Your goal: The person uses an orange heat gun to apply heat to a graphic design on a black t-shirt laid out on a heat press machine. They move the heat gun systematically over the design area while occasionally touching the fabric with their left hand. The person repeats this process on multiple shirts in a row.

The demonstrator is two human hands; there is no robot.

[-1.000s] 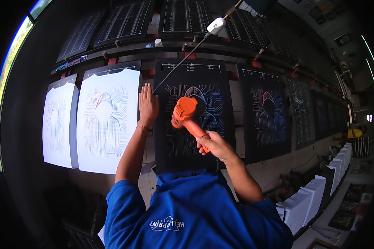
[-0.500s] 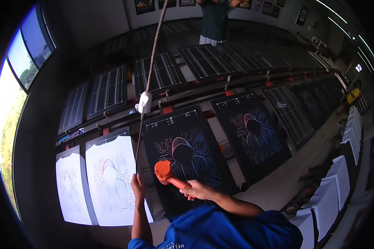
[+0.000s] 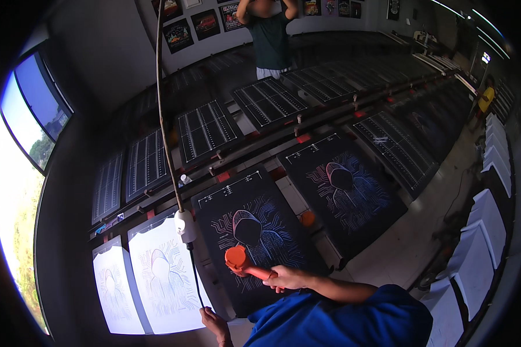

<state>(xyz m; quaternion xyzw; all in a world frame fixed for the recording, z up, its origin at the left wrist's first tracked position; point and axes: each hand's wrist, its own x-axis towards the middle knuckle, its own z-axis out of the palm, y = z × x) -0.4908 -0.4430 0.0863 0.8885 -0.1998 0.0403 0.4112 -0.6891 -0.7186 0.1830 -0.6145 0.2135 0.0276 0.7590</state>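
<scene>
Orange blower (image 3: 249, 267), one; white cord connector (image 3: 184, 225), one; white bottle (image 3: 184, 179), one; printed white shirts (image 3: 163, 298) laid flat, two; black panels (image 3: 250, 232) clearly showing hooded figures, two — and, by my count, other people (image 3: 271, 49), two.

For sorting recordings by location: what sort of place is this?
Probably a garment-printing workshop: printed, shirt-shaped white cloths, rows of black rectangular boards, and an orange pistol-shaped blower.

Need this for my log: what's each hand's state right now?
Left hand: closed, holding the black cord.
Right hand: closed, holding the orange hair dryer by its handle.
</scene>
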